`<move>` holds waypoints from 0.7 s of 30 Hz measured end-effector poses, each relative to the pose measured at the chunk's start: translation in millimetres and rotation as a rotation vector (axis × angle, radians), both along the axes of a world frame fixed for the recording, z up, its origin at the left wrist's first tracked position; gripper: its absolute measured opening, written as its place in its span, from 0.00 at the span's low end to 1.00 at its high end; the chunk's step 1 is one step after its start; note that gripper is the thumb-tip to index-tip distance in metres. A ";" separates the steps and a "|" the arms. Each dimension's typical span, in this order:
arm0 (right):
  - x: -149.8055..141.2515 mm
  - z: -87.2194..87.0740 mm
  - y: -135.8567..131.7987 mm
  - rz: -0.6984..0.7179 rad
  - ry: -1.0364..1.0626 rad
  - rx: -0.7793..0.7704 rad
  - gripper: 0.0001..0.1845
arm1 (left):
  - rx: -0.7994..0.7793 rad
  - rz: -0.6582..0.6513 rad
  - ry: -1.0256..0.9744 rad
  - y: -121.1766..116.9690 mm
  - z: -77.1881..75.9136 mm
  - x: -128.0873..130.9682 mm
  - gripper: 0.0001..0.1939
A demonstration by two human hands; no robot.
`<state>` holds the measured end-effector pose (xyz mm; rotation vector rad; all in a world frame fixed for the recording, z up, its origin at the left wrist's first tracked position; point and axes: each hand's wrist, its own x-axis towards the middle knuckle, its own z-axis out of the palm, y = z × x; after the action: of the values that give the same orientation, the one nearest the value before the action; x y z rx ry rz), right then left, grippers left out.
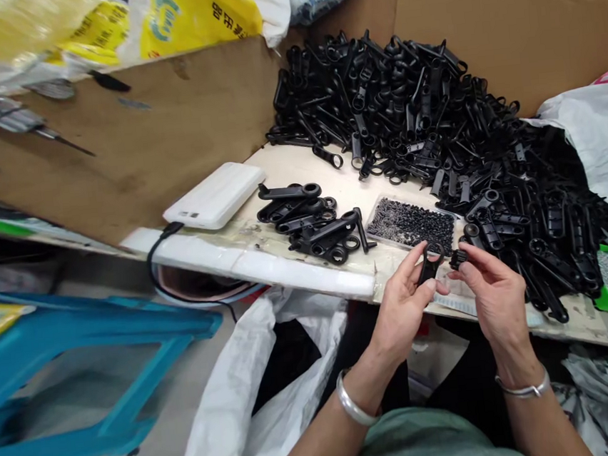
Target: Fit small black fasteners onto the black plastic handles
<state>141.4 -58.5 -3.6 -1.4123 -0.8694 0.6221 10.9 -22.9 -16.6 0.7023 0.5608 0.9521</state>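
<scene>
Head view: black part in fingers, Chinese-lettered bag

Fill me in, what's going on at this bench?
A person is working with bare hands at the bench edge. The left hand holds a black part, and the right hand pinches a small black piece close by it. Just beyond is a shallow tray of tiny dark bits. A large heap of black arms fills the back and right, and a smaller group lies left of the tray.
</scene>
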 end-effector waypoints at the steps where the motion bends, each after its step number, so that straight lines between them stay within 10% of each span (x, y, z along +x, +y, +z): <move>1: -0.7 -0.4 1.1 0.011 0.035 0.005 0.17 | 0.020 -0.003 0.015 -0.4 -0.1 -0.5 0.33; 11: -13.2 12.5 -4.4 0.154 0.155 0.015 0.16 | 0.523 0.111 0.412 -0.8 -1.5 -7.9 0.24; 21: -0.6 -0.9 0.7 0.032 -0.239 0.015 0.15 | 0.046 -0.038 -0.109 -1.8 1.6 -6.7 0.29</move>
<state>140.8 -57.8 -4.6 -1.4806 -1.0851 0.4754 4.1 -24.7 -15.0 0.6959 0.4290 0.9639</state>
